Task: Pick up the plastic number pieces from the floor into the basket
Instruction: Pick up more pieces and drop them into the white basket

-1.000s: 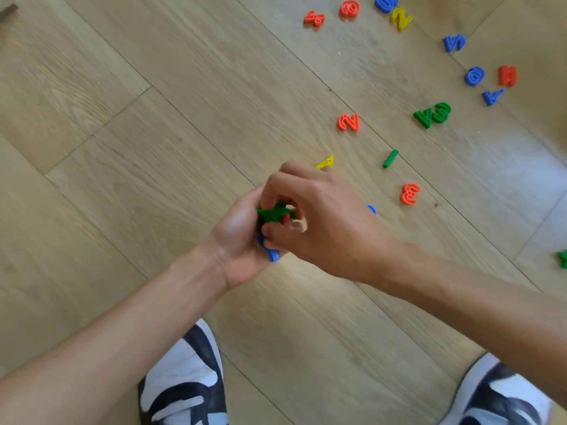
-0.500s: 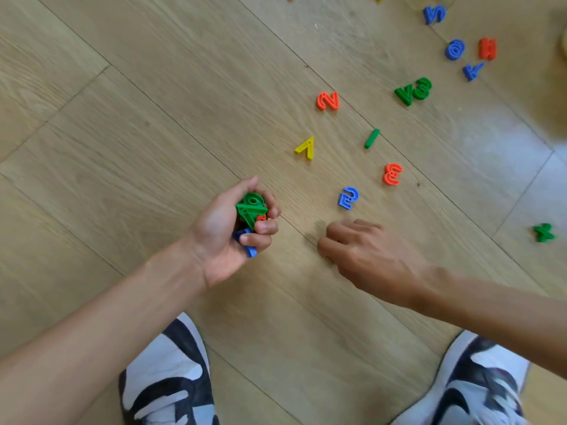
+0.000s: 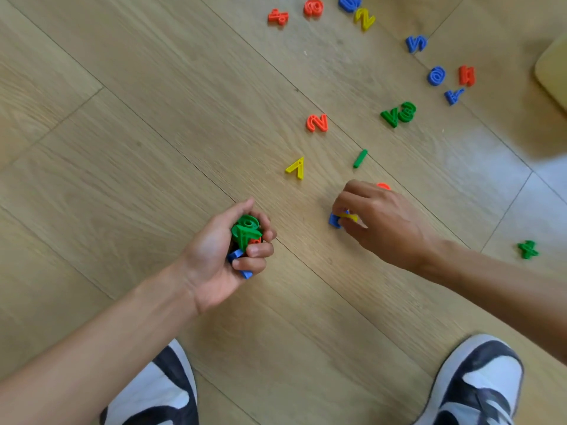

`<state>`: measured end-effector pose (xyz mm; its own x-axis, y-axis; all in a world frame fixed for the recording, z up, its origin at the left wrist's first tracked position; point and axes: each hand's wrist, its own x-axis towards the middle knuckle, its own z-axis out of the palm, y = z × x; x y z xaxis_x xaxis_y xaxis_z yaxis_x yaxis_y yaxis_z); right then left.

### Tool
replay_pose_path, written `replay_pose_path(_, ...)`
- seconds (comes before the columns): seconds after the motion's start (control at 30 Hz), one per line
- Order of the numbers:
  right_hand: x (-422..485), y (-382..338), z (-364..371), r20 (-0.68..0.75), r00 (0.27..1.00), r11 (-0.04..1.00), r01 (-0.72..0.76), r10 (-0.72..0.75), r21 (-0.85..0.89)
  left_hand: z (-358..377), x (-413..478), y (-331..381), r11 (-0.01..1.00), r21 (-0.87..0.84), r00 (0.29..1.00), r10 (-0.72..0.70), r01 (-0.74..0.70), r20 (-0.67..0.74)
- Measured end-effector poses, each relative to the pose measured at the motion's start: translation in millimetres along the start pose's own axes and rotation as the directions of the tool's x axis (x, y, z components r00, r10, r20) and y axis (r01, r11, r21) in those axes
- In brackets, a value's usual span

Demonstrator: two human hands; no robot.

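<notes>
left hand (image 3: pixel 221 256) cups green and blue pieces (image 3: pixel 245 230); right hand (image 3: pixel 377 219) fingers (image 3: pixel 345 204) pinch a blue piece (image 3: pixel 333 220) on the floor (image 3: pixel 153 148).

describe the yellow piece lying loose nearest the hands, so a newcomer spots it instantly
Start at the right hand on the wooden floor. Just up and left of its knuckles lies the yellow 7, alone on the planks. The orange 2 sits above it and a green stick to its right; only it is yellow and wedge-shaped.

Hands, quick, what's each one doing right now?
Left hand: closed around a bunch of number pieces, green on top.
Right hand: fingers pinching a blue piece at the floor.
</notes>
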<state>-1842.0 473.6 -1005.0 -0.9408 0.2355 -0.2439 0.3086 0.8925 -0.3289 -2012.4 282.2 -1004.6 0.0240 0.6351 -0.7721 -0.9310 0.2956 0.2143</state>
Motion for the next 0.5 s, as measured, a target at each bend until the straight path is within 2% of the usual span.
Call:
replay_pose_path(0.2,-9,4,4,0.019,1.0,0.999,0.006,-0.005,-0.033,-2,0,-1,1.0,-0.018,1.0,-0.003,0.003,0.005)
replay_pose_path(0.3,-6,4,4,0.01,1.0,0.999,-0.023,0.022,0.026,0,0,-1,1.0,-0.022,1.0,0.002,-0.002,-0.002)
replay_pose_path(0.4,1,-4,-2,-0.052,0.994,0.97,-0.077,0.091,0.229,4,1,-2,1.0,-0.023,1.0,-0.005,0.005,-0.016)
replay_pose_path(0.5,15,-25,-14,-0.106,0.974,0.857,-0.12,0.199,0.501,8,6,-4,1.0,-0.023,0.999,-0.019,0.018,-0.036)
